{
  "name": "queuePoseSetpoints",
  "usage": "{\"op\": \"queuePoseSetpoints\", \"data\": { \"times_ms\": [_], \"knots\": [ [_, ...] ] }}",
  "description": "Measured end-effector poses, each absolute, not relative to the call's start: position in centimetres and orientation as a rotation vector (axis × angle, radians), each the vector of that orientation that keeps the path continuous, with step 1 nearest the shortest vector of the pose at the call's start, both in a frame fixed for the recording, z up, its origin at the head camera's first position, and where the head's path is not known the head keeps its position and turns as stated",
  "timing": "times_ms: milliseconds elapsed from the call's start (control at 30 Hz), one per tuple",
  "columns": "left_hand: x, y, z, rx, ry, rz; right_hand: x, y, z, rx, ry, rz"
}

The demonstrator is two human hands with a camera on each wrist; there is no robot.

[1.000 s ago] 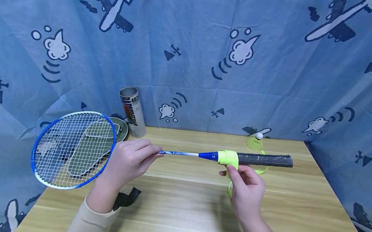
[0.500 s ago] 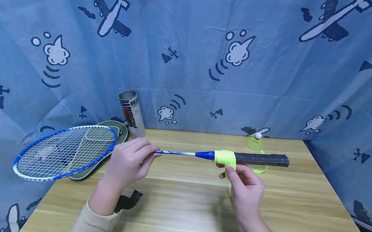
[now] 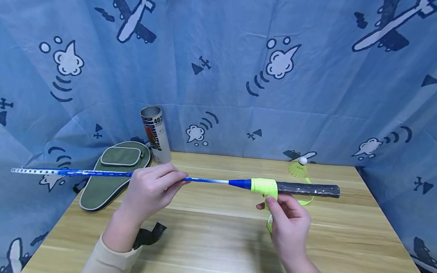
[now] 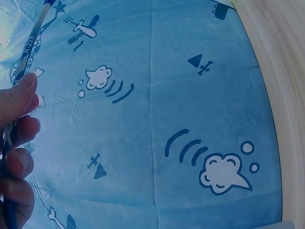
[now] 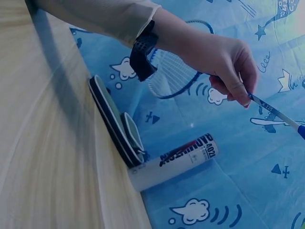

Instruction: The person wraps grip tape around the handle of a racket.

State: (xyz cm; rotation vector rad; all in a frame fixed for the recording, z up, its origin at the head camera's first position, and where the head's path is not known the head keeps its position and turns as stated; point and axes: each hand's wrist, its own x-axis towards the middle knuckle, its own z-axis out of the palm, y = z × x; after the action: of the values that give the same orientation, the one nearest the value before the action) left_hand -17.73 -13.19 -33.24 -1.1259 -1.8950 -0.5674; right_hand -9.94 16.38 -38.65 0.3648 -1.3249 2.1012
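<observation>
We see a racket (image 3: 240, 184) held level above the surface (image 3: 215, 241), roughly parallel to the far edge, its head edge-on to us and reaching past the left edge. The left grip (image 3: 155, 186) pinches the shaft between thumb and fingers, close to the head. Lime tape (image 3: 264, 186) is wrapped round the top of the handle (image 3: 308, 190), against the blue cone, and the right grip (image 3: 290, 219) pinches its hanging end. We find more of the strip behind the right grip and beyond the handle; how it runs between, we cannot tell. Near the far left corner we have a green bag (image 3: 108, 185) lying flat and, just beside it by the far edge, an upright tube (image 3: 157, 136). A shuttle (image 3: 298, 169) stands cork up near the far edge, towards the far right corner. At the left sleeve (image 3: 109, 257) we notice a black strap (image 3: 149, 235), and a blue curtain (image 3: 220, 72) hangs behind everything.
</observation>
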Motion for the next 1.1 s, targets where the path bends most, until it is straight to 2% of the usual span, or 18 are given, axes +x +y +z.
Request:
{"op": "queuePoseSetpoints", "data": {
  "times_ms": [400,733,1100],
  "knots": [
    [-17.48,-13.24,-33.5,-1.038,-1.968,-0.514,-9.33,16.14,-38.25,0.177,-1.557,1.987],
    [-17.6,-12.99,-33.58,-1.006,-1.996,-0.524,-9.74,16.66,-38.22,0.204,-1.557,2.008],
    [-17.79,-13.11,-33.4,-0.996,-1.965,-0.455,-9.87,16.83,-38.16,0.519,-1.361,2.098]
  ]
}}
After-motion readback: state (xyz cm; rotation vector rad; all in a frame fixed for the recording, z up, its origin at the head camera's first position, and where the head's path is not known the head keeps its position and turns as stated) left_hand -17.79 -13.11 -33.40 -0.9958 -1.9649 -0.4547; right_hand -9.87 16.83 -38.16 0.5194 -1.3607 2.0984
